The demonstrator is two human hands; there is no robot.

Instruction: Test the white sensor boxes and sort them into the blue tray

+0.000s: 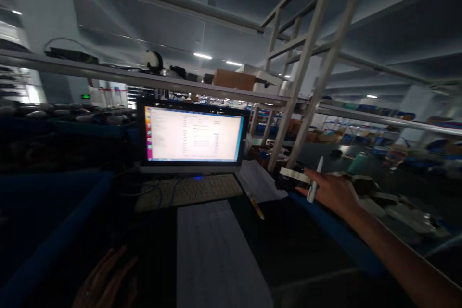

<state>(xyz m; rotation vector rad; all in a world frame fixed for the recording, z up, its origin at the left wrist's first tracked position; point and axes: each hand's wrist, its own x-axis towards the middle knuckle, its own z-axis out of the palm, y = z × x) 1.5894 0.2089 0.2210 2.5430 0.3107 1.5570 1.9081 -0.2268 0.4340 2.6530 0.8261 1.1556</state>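
Note:
My right hand point(330, 192) reaches out to the right of the monitor with a white pen point(315, 180) held between its fingers. Its fingertips touch or nearly touch a dark object with a pale band point(295, 175); I cannot make out what kind it is or whether it is gripped. Low on the left, my left hand point(108, 279) is over the dark table, fingers stretched out and holding nothing. A printed paper sheet point(216, 250) lies between the hands. Beyond it are a keyboard point(195, 190) and a lit monitor point(195, 134). A yellow marker-like stick point(256, 206) rests right of the sheet.
A blue bin point(54, 231) stands at left. Another paper point(262, 180) lies beside the monitor. Metal frame posts point(306, 67) rise near my right hand, and a shelf point(180, 84) with a cardboard box point(234, 79) spans above the monitor. Plastic-wrapped items point(407, 211) lie at right.

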